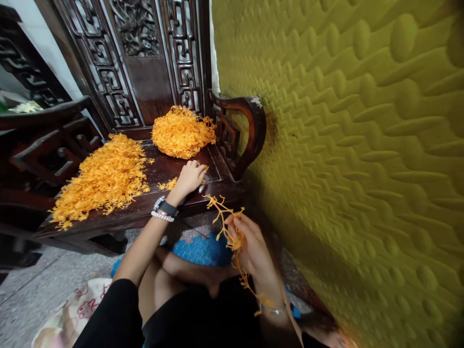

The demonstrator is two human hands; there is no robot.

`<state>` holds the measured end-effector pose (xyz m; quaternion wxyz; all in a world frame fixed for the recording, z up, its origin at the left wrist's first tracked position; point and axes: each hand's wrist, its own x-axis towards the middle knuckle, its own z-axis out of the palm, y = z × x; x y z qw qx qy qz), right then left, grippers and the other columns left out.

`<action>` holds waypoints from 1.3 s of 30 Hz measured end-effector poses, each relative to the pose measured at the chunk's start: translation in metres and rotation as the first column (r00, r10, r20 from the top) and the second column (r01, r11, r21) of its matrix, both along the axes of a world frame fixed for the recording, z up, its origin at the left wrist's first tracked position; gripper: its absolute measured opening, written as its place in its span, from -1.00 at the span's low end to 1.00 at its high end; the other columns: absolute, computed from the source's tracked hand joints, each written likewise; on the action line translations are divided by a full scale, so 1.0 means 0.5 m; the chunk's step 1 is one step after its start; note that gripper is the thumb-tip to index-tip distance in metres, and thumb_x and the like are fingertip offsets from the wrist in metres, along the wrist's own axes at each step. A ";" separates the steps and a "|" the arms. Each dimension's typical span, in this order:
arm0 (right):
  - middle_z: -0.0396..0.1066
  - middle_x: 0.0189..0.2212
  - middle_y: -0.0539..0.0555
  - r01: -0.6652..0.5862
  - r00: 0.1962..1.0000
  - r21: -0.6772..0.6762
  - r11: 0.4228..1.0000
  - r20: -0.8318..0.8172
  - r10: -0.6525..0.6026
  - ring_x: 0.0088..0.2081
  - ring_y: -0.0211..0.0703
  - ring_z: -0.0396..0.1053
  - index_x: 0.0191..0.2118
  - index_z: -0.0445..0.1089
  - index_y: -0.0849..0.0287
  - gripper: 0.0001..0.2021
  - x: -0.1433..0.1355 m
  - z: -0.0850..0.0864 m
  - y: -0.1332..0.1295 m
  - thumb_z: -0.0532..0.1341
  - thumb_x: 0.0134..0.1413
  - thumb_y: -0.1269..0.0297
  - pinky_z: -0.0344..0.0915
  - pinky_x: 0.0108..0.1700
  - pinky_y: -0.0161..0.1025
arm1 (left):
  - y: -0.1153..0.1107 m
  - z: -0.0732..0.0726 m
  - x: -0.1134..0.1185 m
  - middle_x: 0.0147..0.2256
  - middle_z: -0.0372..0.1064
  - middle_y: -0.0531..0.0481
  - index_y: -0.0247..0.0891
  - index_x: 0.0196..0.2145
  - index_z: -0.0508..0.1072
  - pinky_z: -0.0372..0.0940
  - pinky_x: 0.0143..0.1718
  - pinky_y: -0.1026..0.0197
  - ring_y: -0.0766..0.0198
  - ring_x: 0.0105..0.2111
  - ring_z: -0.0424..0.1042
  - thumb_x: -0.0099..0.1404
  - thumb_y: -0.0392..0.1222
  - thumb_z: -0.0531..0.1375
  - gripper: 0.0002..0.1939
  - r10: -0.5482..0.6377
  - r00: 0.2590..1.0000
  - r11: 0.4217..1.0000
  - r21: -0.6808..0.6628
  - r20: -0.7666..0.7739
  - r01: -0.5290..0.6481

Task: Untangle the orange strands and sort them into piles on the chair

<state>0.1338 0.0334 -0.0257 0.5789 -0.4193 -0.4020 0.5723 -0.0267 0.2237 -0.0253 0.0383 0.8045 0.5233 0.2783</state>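
Observation:
My left hand (pixel 191 177), with a watch and a beaded bracelet on its wrist, is at the front of the dark wooden seat. Its fingers curl downward; bits of orange show beside the fingertips, but what they pinch is hidden. Closed around a string of orange branched plastic pieces (pixel 222 212), my right hand (pixel 251 244) is held above my lap. One end sticks out to the upper left, and the rest dangles below past the wrist. A few loose orange pieces (pixel 167 185) lie just left of my left hand.
A wide heap of orange pieces (pixel 108 169) covers the seat's left part; a rounder heap (pixel 181 133) sits at its back right. The chair's curved armrest (pixel 253 121) stands beside a yellow-green textured wall (pixel 344 145). Below are a blue mat (pixel 203 249) and a printed cloth (pixel 78 309).

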 end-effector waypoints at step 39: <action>0.13 0.28 -0.07 -0.080 0.978 0.243 0.967 0.205 0.030 0.29 -0.09 0.07 -0.04 0.51 -0.03 -0.64 -0.082 -0.027 0.039 -0.01 0.30 0.12 -0.08 0.34 -0.10 | -0.318 -0.132 0.096 -0.39 0.35 -0.07 -0.27 -0.15 0.31 0.18 -0.43 0.20 0.23 -0.46 0.33 0.35 0.25 -0.08 -0.49 0.080 0.596 0.997 -0.064 0.799 -0.047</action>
